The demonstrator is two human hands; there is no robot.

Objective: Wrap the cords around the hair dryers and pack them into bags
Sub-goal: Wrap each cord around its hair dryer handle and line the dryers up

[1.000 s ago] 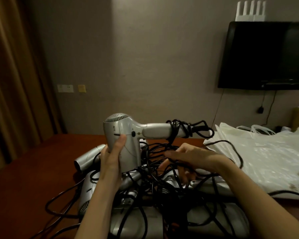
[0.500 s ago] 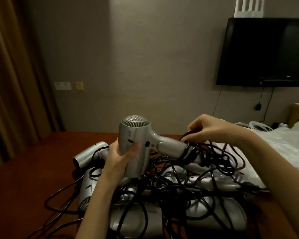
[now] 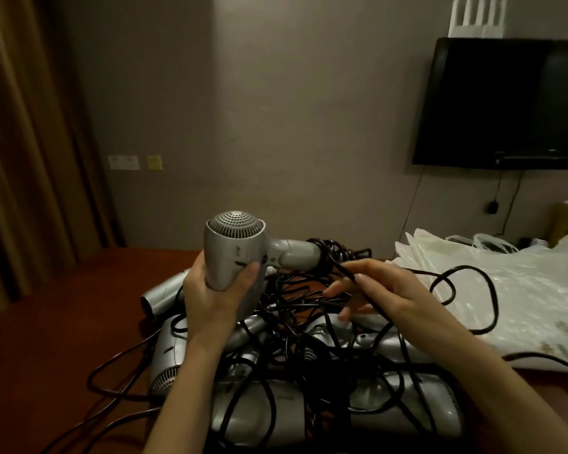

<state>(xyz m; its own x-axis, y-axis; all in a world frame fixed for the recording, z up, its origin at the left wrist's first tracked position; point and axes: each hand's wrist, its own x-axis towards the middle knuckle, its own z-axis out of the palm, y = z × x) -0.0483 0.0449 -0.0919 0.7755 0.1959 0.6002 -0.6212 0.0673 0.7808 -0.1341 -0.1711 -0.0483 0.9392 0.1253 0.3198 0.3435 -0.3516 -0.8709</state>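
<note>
Silver hair dryer point(image 3: 235, 253) gripped by left hand point(image 3: 210, 294), right hand point(image 3: 386, 294) pinching its black cord point(image 3: 348, 273).

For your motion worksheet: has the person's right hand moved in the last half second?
Yes. The right hand has dropped from above the silver hair dryer's cord-wrapped handle to below it.

We see the hair dryer pile point(image 3: 309, 381) front-centre on the counter point(image 3: 63, 322), tangled cords point(image 3: 295, 309) on top. Plastic bags point(image 3: 505, 290) lie right of it. TV point(image 3: 505, 103) on wall behind right, curtain point(image 3: 30, 142) left.
</note>
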